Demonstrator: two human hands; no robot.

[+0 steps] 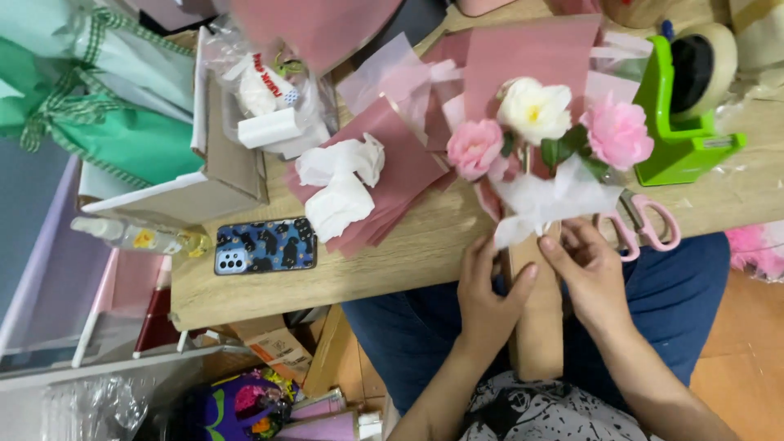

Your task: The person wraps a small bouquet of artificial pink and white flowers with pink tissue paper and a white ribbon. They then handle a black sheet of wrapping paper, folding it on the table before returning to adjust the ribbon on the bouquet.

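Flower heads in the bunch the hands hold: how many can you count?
3: a pink flower on the left, a white flower at top centre, a pink flower on the right. Others may hide behind the white wrapping.

Flower stems (535, 245) behind white tissue (549, 200) and fingers (523, 282)

On the wooden counter (392, 269) a phone in a blue patterned case (265, 246) lies flat near the front edge. Just beyond it, crumpled white tissue (339, 184) sits on dusty-pink paper sheets (404, 159). At the far right stands a green tape dispenser (682, 122), with pink-handled scissors (649, 224) just beside it. To the left lies a small spray bottle (135, 237), and behind it green wrapping with checked ribbon (90, 106).
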